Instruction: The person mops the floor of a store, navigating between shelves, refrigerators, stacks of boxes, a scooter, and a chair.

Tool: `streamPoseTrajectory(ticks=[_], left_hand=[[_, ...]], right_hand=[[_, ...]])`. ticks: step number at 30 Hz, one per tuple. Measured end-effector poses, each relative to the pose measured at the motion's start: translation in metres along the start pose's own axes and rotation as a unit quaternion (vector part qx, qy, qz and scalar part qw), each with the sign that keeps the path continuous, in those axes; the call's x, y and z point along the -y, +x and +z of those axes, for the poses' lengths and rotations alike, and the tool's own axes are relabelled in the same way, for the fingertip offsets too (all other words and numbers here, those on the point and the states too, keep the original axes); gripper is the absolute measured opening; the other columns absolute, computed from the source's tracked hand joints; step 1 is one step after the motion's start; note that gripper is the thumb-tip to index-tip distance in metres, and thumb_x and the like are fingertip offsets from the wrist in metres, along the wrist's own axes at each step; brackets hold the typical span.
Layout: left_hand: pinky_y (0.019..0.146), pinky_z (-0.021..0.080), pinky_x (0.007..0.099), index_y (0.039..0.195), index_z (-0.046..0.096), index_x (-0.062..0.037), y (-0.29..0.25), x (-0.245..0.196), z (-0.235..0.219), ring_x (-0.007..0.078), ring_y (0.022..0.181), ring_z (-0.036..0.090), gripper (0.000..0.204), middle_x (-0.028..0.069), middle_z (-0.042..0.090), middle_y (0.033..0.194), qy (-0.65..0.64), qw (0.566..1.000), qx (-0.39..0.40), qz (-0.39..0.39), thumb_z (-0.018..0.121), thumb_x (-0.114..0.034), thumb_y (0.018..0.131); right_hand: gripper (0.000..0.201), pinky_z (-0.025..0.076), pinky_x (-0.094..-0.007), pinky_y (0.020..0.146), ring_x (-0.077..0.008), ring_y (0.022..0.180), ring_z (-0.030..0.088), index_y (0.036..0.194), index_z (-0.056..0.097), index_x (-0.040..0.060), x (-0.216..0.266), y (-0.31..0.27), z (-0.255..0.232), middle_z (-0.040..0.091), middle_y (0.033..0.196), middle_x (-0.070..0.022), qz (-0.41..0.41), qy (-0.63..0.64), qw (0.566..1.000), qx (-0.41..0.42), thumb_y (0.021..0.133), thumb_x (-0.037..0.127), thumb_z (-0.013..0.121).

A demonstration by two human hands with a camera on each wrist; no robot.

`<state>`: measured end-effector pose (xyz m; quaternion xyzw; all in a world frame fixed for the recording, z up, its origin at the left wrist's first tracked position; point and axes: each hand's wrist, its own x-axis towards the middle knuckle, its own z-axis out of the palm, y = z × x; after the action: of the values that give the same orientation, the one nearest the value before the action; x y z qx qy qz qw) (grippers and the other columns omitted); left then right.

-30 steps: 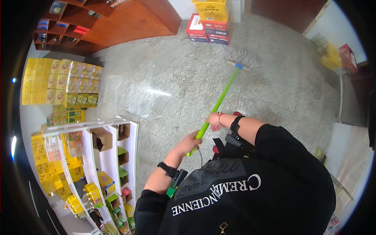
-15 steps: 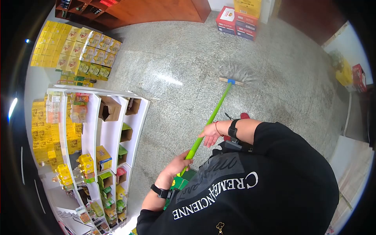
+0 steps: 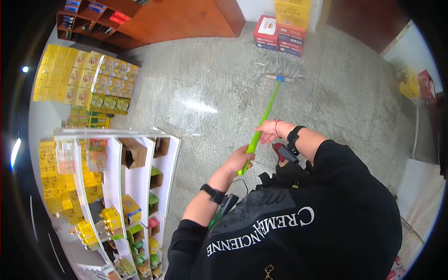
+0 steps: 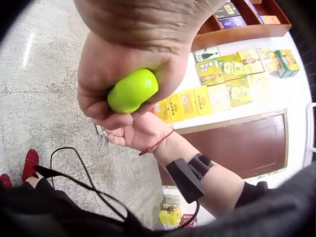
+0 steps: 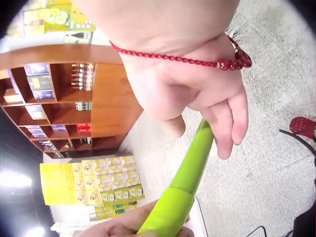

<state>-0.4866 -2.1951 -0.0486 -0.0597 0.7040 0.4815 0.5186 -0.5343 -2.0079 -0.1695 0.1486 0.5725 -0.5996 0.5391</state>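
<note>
A mop with a green handle (image 3: 269, 109) rests its grey string head (image 3: 282, 69) on the floor, just in front of stacked red and yellow boxes. The left hand (image 3: 239, 161) grips the handle's near end; in the left wrist view its fingers (image 4: 103, 116) curl round the rounded green tip (image 4: 133, 91). Farther up the handle is the right hand (image 3: 268, 130), palm turned up. In the right wrist view the green pole (image 5: 195, 158) passes between that hand's thumb and fingers, several of them loosely extended; the index finger's hold is partly hidden.
White shelving (image 3: 170, 163) with cartons stands at the left, yellow boxes (image 3: 86, 77) stacked beyond it. A wooden cabinet (image 3: 186, 21) is at the back left. Red boxes (image 3: 290, 41) stand at the back, more boxes (image 3: 425, 86) at the right. A red shoe (image 3: 279, 148) shows near the body.
The mop head first came back from the red boxes, then moved forward towards them again. Both hands moved forward with the handle and kept their places on it. The head view has shifted.
</note>
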Motion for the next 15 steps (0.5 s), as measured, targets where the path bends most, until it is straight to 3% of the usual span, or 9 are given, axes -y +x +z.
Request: streamPoseTrajectory(ticks=[4,8,11,15], left_hand=[[0.044,0.039,0.0244,0.096,0.05,0.0003,0.051,-0.056,-0.015,0.0121,0.05,0.048,0.024,0.0047,0.051,0.07,-0.011,1.0,-0.002,0.021,0.055,-0.009,0.075],[0.044,0.039,0.0258,0.092,0.051,0.0005,0.051,-0.061,-0.035,0.0127,0.051,0.049,0.021,0.0048,0.052,0.07,-0.031,0.999,-0.003,0.027,0.056,-0.01,0.075],[0.044,0.039,0.0255,0.094,0.051,0.0004,0.022,-0.038,-0.06,0.0121,0.051,0.049,0.022,0.0046,0.052,0.07,0.007,1.0,-0.012,0.009,0.055,-0.01,0.075],[0.049,0.039,0.0231,0.101,0.052,-0.002,-0.025,0.039,-0.102,0.0099,0.055,0.048,0.026,0.0015,0.051,0.07,0.019,1.0,-0.014,0.01,0.056,-0.013,0.077]], right_hand=[[0.044,0.052,-0.0368,0.066,-0.0272,0.08,0.063,0.104,0.054,-0.0006,0.028,0.017,-0.047,0.06,0.095,-0.0179,-0.03,0.029,0.995,-0.095,0.088,0.038,0.042],[0.038,0.052,-0.0357,0.061,-0.0246,0.074,0.063,0.099,0.057,0.0001,0.045,0.027,-0.043,0.062,0.092,-0.0159,-0.04,0.026,0.99,-0.129,0.087,0.034,0.044],[0.035,0.052,-0.0355,0.061,-0.0239,0.074,0.064,0.098,0.057,0.0005,0.047,0.05,-0.011,0.062,0.092,-0.016,-0.022,0.011,0.995,-0.097,0.087,0.031,0.044],[0.036,0.052,-0.035,0.064,-0.0243,0.078,0.064,0.1,0.057,0.0018,0.045,0.079,0.064,0.062,0.094,-0.017,0.021,-0.019,0.999,-0.024,0.087,0.032,0.042]])
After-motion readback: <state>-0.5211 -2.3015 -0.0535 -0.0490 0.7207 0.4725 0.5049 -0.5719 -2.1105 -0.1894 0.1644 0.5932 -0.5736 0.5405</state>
